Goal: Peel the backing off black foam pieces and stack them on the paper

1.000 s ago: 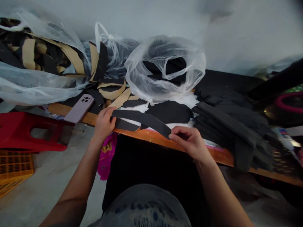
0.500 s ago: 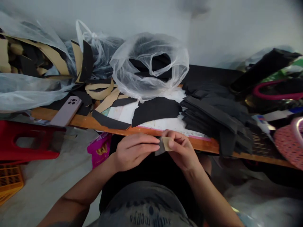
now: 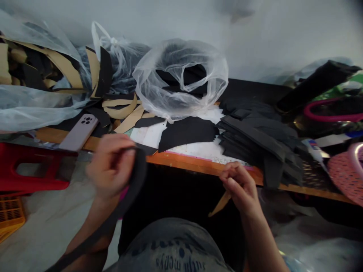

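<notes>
My left hand, blurred by motion, is closed on one end of a long black strip. The strip loops over and trails down along my left forearm. Over the table's front edge, my right hand pinches a narrow tan strip that hangs toward my lap. Between the two hands lies a wide gap. Beyond them a black cut sheet piece lies flat on white paper. To its right is a pile of black pieces.
An open clear plastic bag with black material stands at the back. Tan and black offcuts lie left of it. A phone rests near the left edge. A red stool is at lower left, a pink woven basket at right.
My hands were together on a small tan-and-black piece and are now far apart. The left has gone left with the black strip, the right a little right with the tan strip.
</notes>
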`<action>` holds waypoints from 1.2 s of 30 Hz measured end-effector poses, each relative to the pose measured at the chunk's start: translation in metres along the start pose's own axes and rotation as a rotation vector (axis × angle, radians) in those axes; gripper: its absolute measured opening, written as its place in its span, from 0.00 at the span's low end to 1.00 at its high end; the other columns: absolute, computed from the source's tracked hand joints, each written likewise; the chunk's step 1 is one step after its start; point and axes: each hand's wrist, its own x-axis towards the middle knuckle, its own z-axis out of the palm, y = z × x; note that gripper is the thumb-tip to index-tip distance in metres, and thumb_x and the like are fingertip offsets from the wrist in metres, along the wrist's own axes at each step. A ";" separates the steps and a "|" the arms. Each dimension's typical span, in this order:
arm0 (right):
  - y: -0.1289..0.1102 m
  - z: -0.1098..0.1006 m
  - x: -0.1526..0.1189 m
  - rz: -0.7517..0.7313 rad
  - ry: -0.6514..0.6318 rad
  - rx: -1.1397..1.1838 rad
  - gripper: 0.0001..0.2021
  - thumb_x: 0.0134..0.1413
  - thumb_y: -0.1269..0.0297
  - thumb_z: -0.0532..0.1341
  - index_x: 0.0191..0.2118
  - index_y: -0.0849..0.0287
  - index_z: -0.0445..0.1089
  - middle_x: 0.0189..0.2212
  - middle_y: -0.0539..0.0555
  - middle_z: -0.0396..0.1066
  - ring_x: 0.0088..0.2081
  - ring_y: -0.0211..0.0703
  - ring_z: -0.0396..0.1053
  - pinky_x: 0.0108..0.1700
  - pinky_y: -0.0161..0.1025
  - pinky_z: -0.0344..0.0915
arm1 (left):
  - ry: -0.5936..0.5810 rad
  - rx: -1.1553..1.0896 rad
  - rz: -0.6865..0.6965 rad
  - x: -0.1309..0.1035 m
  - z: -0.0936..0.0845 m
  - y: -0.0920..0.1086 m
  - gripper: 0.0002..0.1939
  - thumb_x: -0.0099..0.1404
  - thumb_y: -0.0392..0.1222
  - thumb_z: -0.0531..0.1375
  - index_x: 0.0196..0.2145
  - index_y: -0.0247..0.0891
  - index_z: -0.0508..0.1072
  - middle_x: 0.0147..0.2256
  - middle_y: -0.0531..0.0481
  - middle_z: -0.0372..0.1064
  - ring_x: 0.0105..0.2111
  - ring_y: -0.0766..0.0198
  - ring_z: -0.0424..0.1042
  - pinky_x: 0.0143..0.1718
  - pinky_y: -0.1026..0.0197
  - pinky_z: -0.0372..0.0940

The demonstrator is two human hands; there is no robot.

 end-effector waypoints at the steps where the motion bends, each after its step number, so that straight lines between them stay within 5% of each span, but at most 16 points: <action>1: -0.008 0.009 0.003 -0.045 -0.060 -0.097 0.13 0.59 0.52 0.68 0.43 0.53 0.71 0.26 0.48 0.64 0.23 0.36 0.55 0.23 0.35 0.50 | -0.190 0.026 0.075 -0.004 0.006 0.007 0.09 0.69 0.35 0.60 0.45 0.43 0.74 0.45 0.48 0.71 0.42 0.63 0.74 0.41 0.58 0.74; 3: -0.025 0.027 0.013 -0.120 -0.143 -0.241 0.16 0.55 0.52 0.71 0.43 0.55 0.74 0.30 0.50 0.69 0.22 0.34 0.55 0.23 0.35 0.50 | -0.482 -0.006 0.231 -0.013 0.020 0.021 0.19 0.71 0.30 0.56 0.55 0.45 0.74 0.56 0.42 0.66 0.44 0.63 0.75 0.44 0.59 0.75; 5: -0.040 0.043 0.025 -0.155 -0.201 -0.332 0.16 0.52 0.54 0.74 0.43 0.56 0.76 0.31 0.49 0.71 0.21 0.32 0.52 0.22 0.35 0.48 | -0.646 -0.078 0.276 -0.021 0.034 0.030 0.30 0.72 0.28 0.54 0.66 0.49 0.64 0.60 0.39 0.59 0.45 0.63 0.76 0.46 0.58 0.76; 9: -0.051 0.051 0.043 -0.179 -0.296 -0.458 0.06 0.60 0.61 0.69 0.34 0.57 0.78 0.24 0.47 0.70 0.22 0.33 0.53 0.24 0.35 0.49 | -0.661 -0.254 0.194 -0.025 0.054 0.022 0.38 0.73 0.31 0.56 0.74 0.50 0.47 0.63 0.37 0.59 0.46 0.62 0.77 0.51 0.56 0.76; 13: -0.044 0.031 0.047 -0.108 0.002 -0.344 0.06 0.53 0.61 0.72 0.33 0.57 0.78 0.23 0.47 0.69 0.21 0.32 0.54 0.22 0.34 0.48 | -0.468 -0.081 0.061 -0.017 0.085 -0.020 0.32 0.73 0.40 0.59 0.71 0.42 0.55 0.64 0.33 0.59 0.58 0.51 0.72 0.58 0.48 0.73; 15: -0.039 0.016 0.046 -0.029 0.204 -0.176 0.09 0.48 0.61 0.75 0.32 0.57 0.78 0.20 0.46 0.67 0.19 0.31 0.54 0.21 0.33 0.48 | -0.519 0.092 0.122 -0.014 0.102 -0.044 0.30 0.71 0.43 0.62 0.67 0.35 0.62 0.65 0.30 0.60 0.66 0.39 0.64 0.64 0.37 0.66; 17: -0.033 0.001 0.043 0.067 0.332 -0.007 0.11 0.43 0.61 0.77 0.31 0.57 0.77 0.18 0.44 0.63 0.17 0.30 0.52 0.19 0.31 0.47 | -0.611 0.167 0.173 -0.014 0.111 -0.061 0.25 0.72 0.42 0.60 0.63 0.35 0.67 0.63 0.31 0.64 0.66 0.39 0.64 0.65 0.35 0.64; 23: -0.016 -0.021 0.027 0.197 0.574 0.291 0.19 0.30 0.63 0.81 0.27 0.58 0.72 0.14 0.39 0.52 0.15 0.25 0.44 0.15 0.25 0.43 | -0.779 0.097 0.281 -0.018 0.083 -0.074 0.20 0.75 0.37 0.53 0.61 0.42 0.72 0.65 0.40 0.65 0.65 0.51 0.66 0.64 0.43 0.67; 30: -0.005 -0.004 0.030 0.213 0.627 0.419 0.22 0.27 0.63 0.81 0.26 0.58 0.69 0.14 0.37 0.49 0.16 0.24 0.41 0.14 0.23 0.43 | -0.988 0.030 0.312 -0.010 0.069 -0.079 0.24 0.75 0.34 0.50 0.64 0.46 0.69 0.70 0.47 0.59 0.73 0.52 0.52 0.71 0.38 0.55; 33: -0.001 0.009 0.033 0.222 0.618 0.448 0.22 0.28 0.62 0.81 0.25 0.58 0.68 0.14 0.37 0.48 0.15 0.24 0.39 0.14 0.24 0.42 | -0.871 -0.074 0.186 -0.011 0.061 -0.065 0.25 0.72 0.36 0.53 0.65 0.44 0.68 0.69 0.43 0.60 0.72 0.48 0.54 0.72 0.34 0.50; 36: 0.003 0.020 0.035 0.210 0.609 0.448 0.21 0.31 0.62 0.80 0.26 0.57 0.67 0.14 0.36 0.48 0.15 0.24 0.39 0.14 0.24 0.41 | -0.665 -0.321 -0.142 -0.016 0.052 -0.046 0.22 0.71 0.42 0.56 0.60 0.39 0.71 0.56 0.38 0.73 0.57 0.51 0.74 0.58 0.48 0.70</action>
